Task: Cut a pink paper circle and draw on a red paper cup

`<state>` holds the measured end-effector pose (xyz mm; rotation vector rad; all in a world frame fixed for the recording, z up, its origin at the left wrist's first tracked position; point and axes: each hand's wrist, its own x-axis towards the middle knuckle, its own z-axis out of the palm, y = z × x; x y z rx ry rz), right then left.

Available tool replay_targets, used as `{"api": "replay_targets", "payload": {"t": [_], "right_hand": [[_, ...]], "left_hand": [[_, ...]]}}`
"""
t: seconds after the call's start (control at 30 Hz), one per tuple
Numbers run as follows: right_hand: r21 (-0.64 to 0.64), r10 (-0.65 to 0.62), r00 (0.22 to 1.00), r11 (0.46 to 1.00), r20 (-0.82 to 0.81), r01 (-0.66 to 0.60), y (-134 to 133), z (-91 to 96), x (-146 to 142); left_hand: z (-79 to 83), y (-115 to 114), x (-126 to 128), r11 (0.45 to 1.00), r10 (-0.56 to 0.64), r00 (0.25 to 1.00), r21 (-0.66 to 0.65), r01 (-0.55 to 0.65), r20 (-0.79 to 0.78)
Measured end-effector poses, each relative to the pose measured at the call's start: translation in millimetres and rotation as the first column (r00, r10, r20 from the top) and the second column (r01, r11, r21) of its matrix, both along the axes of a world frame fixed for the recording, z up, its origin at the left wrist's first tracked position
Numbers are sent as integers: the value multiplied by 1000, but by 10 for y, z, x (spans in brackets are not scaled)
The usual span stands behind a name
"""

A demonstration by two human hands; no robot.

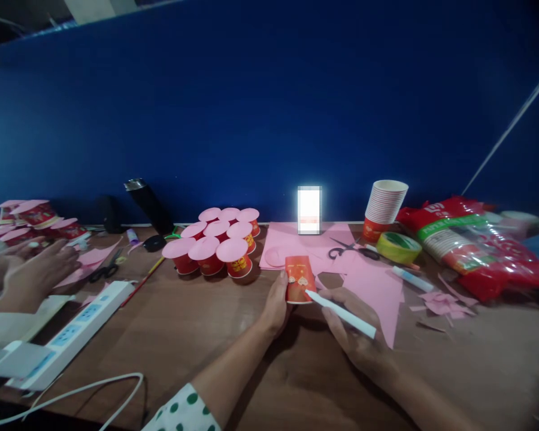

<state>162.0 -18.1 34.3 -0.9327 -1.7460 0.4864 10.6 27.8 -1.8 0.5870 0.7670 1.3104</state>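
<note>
— What is the left hand [276, 302] doing?

— It is wrapped around the left side of a red paper cup [300, 276] with a small printed pattern. The cup is in the middle of the brown wooden tabletop [184, 323], near its front, with its pale rim at the bottom.

— And the right hand [354, 335]?

— It is closed around a white pen-shaped stick [341, 313]. The stick slants up to the left and its tip is at the cup's lower right edge. I cannot tell whether they touch.

— What lies closest?

— A cut sheet of pink paper [372, 287] lies just beside the right hand and spreads back behind the cup. Black-handled scissors [353, 248] rest on it. A small white glue tube [411, 278] lies at its right edge, with pink paper scraps [442, 302] beyond that.

— Farther out?

— A cluster of red cups capped with pink discs [218, 239] stands to the left. Behind the sheet there is a glowing screen [309, 209]. To its right are a tall stack of paper cups [384, 206], a yellow-green roll of tape [399, 247] and a red plastic bag [476, 251].

— Anything at the far left?

— A white power strip [72, 332], and another person's hands [31, 272] over more pink paper.
</note>
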Motion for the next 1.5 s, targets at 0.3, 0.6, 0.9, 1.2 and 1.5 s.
{"api": "replay_targets", "payload": {"t": [0.3,0.6,0.9,1.2,1.5], "right_hand": [[31,-6,1000,999,13,6,5,4,-6],[3,-2,1000,1000,25,2,0,8,-5],[1,14,1000,1000,18,-14,-2,19,3],[-23,25,999,999,24,-25,-1,-13,11],[-43,25,1000,999,15,-24,-10,18,12]], "left_hand": [[-27,6,-4,1000,-15,1000,17,15,3],[-29,6,-5,1000,-7,1000,15,7,-13],[-73,18,-6,999,-32,999,25,32,-4],[-54,20,-5,1000,-20,1000,22,20,-4],[-53,25,-8,1000,-18,1000,4,18,-2]]}}
